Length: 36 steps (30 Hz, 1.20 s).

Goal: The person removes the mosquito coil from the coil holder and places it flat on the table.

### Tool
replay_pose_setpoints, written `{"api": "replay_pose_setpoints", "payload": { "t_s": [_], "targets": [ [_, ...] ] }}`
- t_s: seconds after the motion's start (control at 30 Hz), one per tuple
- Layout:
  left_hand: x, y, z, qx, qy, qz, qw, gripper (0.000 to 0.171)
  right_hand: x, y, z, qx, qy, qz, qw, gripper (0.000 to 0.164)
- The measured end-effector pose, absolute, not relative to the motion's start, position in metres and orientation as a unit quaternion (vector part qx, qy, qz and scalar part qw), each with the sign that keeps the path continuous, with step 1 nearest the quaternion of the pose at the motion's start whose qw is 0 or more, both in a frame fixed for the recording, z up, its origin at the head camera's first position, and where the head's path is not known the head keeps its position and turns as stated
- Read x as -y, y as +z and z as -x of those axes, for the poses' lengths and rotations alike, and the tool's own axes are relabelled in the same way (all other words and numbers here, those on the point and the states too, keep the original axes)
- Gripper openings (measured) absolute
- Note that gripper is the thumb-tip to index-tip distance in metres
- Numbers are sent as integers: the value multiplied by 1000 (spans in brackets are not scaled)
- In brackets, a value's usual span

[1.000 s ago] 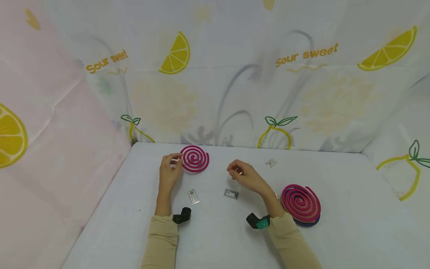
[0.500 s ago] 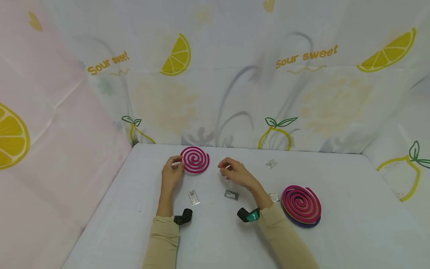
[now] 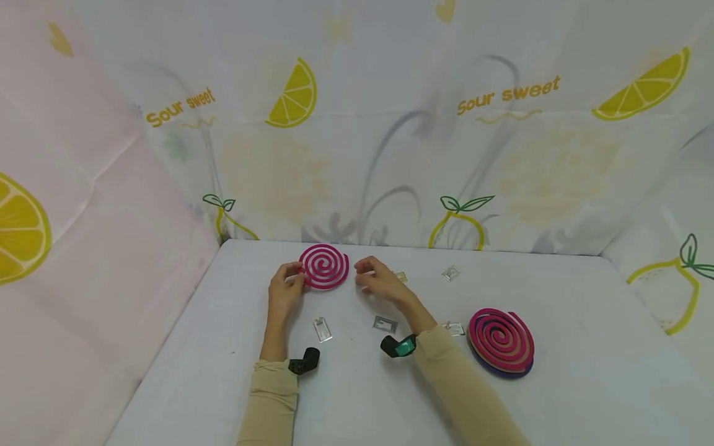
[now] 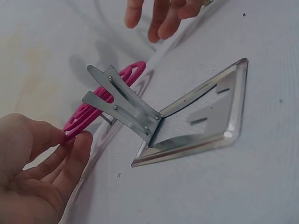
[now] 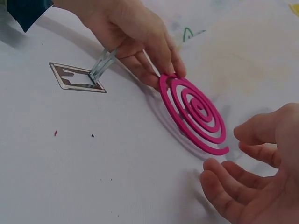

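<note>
My left hand (image 3: 286, 292) pinches the left edge of a pink mosquito coil (image 3: 323, 265) between thumb and fingers. In the right wrist view the coil (image 5: 219, 152) is tilted above the table, with its shadow beneath it. My right hand (image 3: 382, 282) is just off the coil's right edge, thumb and fingers spread apart with nothing between them. A metal coil stand (image 4: 236, 107) with its pronged tongue bent up fills much of the left wrist view. Another thin metal piece shows behind it, under the coil.
A stack of pink and dark coils (image 3: 500, 341) lies at the right of the white table. Flat metal stands lie about: one (image 3: 385, 324) in the middle, one (image 3: 452, 273) at the back right, one (image 3: 455, 329) beside the stack and a golden one (image 3: 400, 276) behind my right hand.
My right hand has moved left, from over the table's middle to beside the coil, and its fingers have spread. The left hand has stayed at the coil's left edge.
</note>
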<state>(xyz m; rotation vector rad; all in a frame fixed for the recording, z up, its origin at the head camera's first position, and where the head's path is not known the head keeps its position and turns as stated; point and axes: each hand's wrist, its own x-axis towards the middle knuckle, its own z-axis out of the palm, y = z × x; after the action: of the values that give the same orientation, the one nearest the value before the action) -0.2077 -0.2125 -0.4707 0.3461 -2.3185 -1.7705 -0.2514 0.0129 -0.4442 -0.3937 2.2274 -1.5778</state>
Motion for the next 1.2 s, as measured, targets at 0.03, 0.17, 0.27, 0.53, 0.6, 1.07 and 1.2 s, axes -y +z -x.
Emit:
{"api": "replay_pose_setpoints", "payload": {
  "t_s": [0.03, 0.17, 0.27, 0.53, 0.6, 1.07, 1.2],
  "targets": [
    [212, -471, 207, 784, -600, -121, 101, 30, -11, -445, 252, -786, -569, 137, 196, 36],
    [211, -472, 207, 774, -611, -134, 99, 30, -1, -445, 254, -763, -598, 120, 215, 47],
    [211, -472, 208, 766, -620, -135, 100, 31, 4, -447, 257, -757, -608, 101, 216, 55],
    [211, -473, 208, 766, -623, -135, 85, 40, 10, -458, 261, -761, -607, 71, 216, 58],
    [212, -474, 207, 766, -623, -133, 84, 42, 10, -459, 261, -759, -609, 72, 221, 56],
    [214, -475, 208, 777, -612, -127, 72, 46, 12, -454, 260, -762, -603, 69, 228, 52],
    [214, -473, 208, 775, -616, -120, 71, 46, 12, -454, 261, -764, -601, 73, 223, 52]
  ]
}}
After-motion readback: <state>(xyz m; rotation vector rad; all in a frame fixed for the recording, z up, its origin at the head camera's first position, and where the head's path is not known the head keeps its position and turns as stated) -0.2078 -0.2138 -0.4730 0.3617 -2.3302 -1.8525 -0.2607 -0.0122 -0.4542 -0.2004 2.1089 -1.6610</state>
